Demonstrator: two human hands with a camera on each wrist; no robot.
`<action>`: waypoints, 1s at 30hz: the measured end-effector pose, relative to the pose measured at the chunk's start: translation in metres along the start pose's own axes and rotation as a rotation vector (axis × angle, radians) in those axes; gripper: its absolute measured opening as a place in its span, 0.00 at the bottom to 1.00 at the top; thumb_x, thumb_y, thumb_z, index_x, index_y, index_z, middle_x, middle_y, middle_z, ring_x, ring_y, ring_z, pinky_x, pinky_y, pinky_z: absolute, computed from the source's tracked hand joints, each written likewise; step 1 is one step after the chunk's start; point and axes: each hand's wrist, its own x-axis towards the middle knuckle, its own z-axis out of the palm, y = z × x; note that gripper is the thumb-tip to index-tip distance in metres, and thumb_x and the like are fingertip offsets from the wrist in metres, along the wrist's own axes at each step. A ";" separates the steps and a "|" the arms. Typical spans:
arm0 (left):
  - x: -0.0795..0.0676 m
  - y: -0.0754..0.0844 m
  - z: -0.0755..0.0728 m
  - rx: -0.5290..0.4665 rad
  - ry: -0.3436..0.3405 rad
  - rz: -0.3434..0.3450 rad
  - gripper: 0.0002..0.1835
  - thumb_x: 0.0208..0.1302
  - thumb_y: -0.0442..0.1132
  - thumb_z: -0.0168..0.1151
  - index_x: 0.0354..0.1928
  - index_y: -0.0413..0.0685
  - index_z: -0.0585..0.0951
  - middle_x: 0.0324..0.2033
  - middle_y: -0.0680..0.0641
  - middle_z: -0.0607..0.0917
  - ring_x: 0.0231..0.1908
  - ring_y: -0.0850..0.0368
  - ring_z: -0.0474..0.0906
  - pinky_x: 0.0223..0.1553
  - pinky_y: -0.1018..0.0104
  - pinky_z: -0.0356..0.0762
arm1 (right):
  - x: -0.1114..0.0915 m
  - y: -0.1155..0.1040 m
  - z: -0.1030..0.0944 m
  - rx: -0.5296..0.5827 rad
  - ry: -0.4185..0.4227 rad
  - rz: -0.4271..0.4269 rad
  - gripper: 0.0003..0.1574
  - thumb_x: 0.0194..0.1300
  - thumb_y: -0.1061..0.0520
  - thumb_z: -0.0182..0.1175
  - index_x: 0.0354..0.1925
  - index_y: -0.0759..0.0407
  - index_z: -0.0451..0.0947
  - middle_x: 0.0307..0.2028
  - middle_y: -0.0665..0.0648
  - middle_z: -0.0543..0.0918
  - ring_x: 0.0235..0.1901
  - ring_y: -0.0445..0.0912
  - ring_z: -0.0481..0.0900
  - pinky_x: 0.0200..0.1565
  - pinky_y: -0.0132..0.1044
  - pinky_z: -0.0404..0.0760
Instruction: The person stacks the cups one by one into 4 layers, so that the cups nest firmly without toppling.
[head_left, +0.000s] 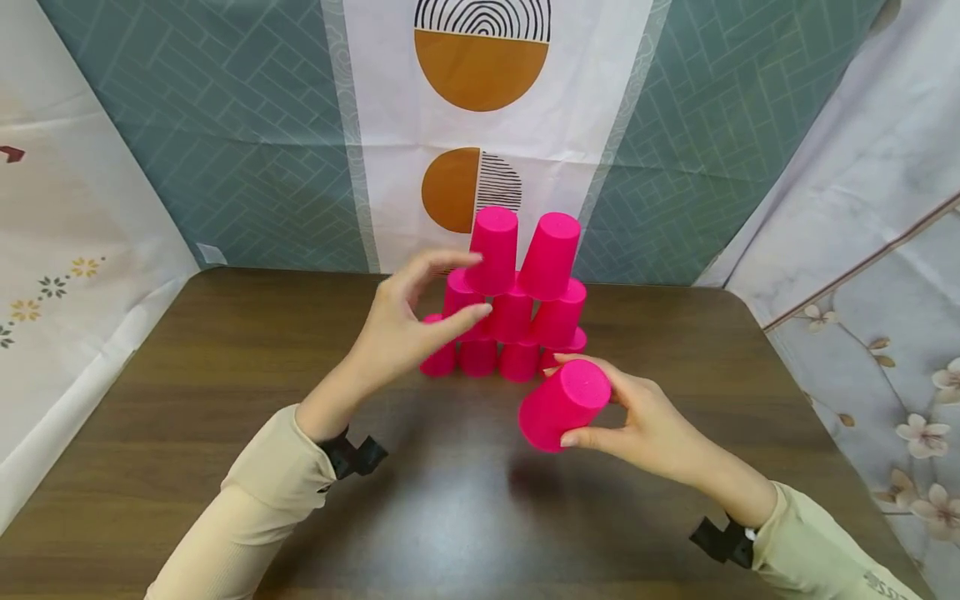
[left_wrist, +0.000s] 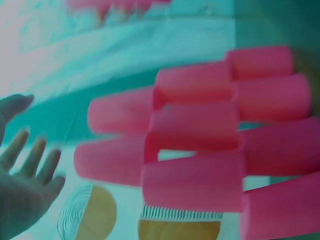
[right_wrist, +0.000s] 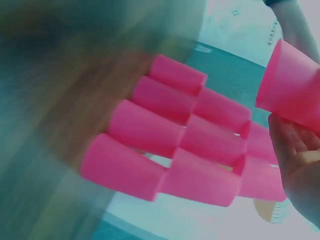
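Note:
Bright pink cups stand upside down in a stepped stack: several in the bottom row, three in the middle row, and two on top, a left top cup and a right top cup. Beside the left top cup is my left hand, thumb and fingers spread apart with nothing between them. In the left wrist view its fingers are clear of the cups. My right hand grips another pink cup by its sides, tilted, above the table in front of the stack's right side.
The stack is near the back of a brown wooden table. Behind it hangs a patterned cloth, and light flowered cloths hang at both sides. Dark straps with small cameras sit on both wrists.

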 end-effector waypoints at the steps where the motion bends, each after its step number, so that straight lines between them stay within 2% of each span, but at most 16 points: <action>1: -0.007 0.002 0.003 -0.015 -0.060 0.006 0.26 0.49 0.32 0.72 0.53 0.43 0.76 0.50 0.50 0.79 0.51 0.60 0.74 0.53 0.63 0.74 | 0.001 -0.002 -0.001 -0.007 0.013 -0.008 0.49 0.46 0.56 0.74 0.65 0.52 0.63 0.54 0.49 0.78 0.51 0.39 0.78 0.48 0.32 0.78; 5: -0.031 0.007 0.020 -0.010 -0.306 -0.038 0.30 0.48 0.39 0.73 0.56 0.48 0.74 0.50 0.54 0.78 0.49 0.62 0.74 0.50 0.66 0.75 | 0.007 -0.011 -0.005 -0.036 0.077 -0.046 0.53 0.44 0.61 0.75 0.66 0.56 0.61 0.53 0.50 0.78 0.50 0.39 0.78 0.46 0.30 0.78; 7: -0.037 0.009 0.028 -0.006 -0.366 -0.064 0.33 0.49 0.42 0.73 0.58 0.51 0.72 0.52 0.57 0.77 0.50 0.63 0.74 0.52 0.67 0.74 | 0.010 -0.015 -0.005 -0.048 0.114 -0.074 0.53 0.42 0.63 0.75 0.66 0.58 0.62 0.55 0.52 0.77 0.50 0.39 0.78 0.46 0.29 0.78; 9: -0.041 0.010 0.034 -0.020 -0.375 -0.075 0.34 0.49 0.43 0.73 0.60 0.51 0.71 0.53 0.57 0.76 0.50 0.64 0.74 0.52 0.67 0.74 | 0.013 -0.018 -0.005 -0.040 0.142 -0.114 0.52 0.42 0.65 0.74 0.65 0.60 0.64 0.56 0.55 0.76 0.51 0.40 0.77 0.46 0.29 0.78; 12: -0.042 0.013 0.039 -0.032 -0.343 -0.059 0.34 0.49 0.42 0.73 0.59 0.51 0.70 0.52 0.56 0.77 0.48 0.65 0.75 0.51 0.67 0.75 | 0.017 -0.021 -0.003 0.024 0.179 -0.187 0.47 0.44 0.64 0.73 0.63 0.63 0.66 0.57 0.57 0.75 0.52 0.42 0.76 0.47 0.30 0.78; 15: -0.040 0.017 0.039 -0.030 -0.289 -0.027 0.34 0.48 0.40 0.73 0.59 0.48 0.70 0.51 0.53 0.77 0.46 0.63 0.76 0.49 0.68 0.76 | 0.022 -0.022 0.000 0.153 0.230 -0.261 0.40 0.51 0.59 0.69 0.60 0.70 0.68 0.55 0.59 0.75 0.52 0.45 0.76 0.48 0.32 0.78; 17: -0.036 0.020 0.038 -0.007 -0.248 -0.003 0.35 0.48 0.39 0.74 0.59 0.46 0.70 0.50 0.51 0.77 0.46 0.62 0.76 0.47 0.68 0.77 | 0.025 -0.023 0.001 0.200 0.263 -0.293 0.37 0.56 0.55 0.65 0.59 0.73 0.68 0.56 0.59 0.75 0.51 0.46 0.76 0.49 0.33 0.78; 20: -0.026 0.023 0.035 0.029 -0.197 0.038 0.35 0.47 0.37 0.74 0.60 0.44 0.70 0.49 0.50 0.78 0.47 0.61 0.75 0.46 0.69 0.78 | 0.031 -0.026 -0.002 0.204 0.256 -0.300 0.35 0.62 0.58 0.60 0.62 0.73 0.64 0.59 0.60 0.72 0.54 0.47 0.74 0.51 0.33 0.76; 22: -0.018 0.025 0.032 0.055 -0.164 0.058 0.35 0.48 0.37 0.74 0.60 0.42 0.70 0.49 0.49 0.78 0.47 0.61 0.76 0.45 0.69 0.78 | 0.036 -0.028 -0.007 0.172 0.233 -0.296 0.37 0.63 0.59 0.58 0.66 0.71 0.58 0.63 0.59 0.68 0.57 0.47 0.72 0.52 0.32 0.75; 24: -0.009 0.027 0.030 0.084 -0.120 0.072 0.35 0.48 0.38 0.73 0.60 0.41 0.71 0.49 0.48 0.79 0.47 0.61 0.76 0.45 0.69 0.78 | 0.043 -0.029 -0.010 0.180 0.243 -0.325 0.39 0.63 0.60 0.58 0.67 0.71 0.54 0.65 0.59 0.66 0.60 0.48 0.71 0.54 0.34 0.74; 28: 0.009 0.030 0.024 0.143 -0.034 0.098 0.34 0.49 0.39 0.73 0.59 0.40 0.72 0.49 0.47 0.82 0.45 0.61 0.78 0.43 0.69 0.78 | 0.058 -0.028 -0.014 0.227 0.370 -0.387 0.42 0.62 0.55 0.59 0.64 0.75 0.54 0.64 0.59 0.68 0.60 0.50 0.71 0.55 0.36 0.73; 30: 0.019 0.031 0.022 0.149 -0.008 0.113 0.33 0.50 0.39 0.72 0.60 0.41 0.73 0.49 0.47 0.82 0.44 0.61 0.80 0.42 0.68 0.78 | 0.066 -0.030 -0.017 0.226 0.446 -0.373 0.39 0.60 0.59 0.61 0.63 0.73 0.57 0.62 0.60 0.70 0.59 0.50 0.72 0.53 0.36 0.74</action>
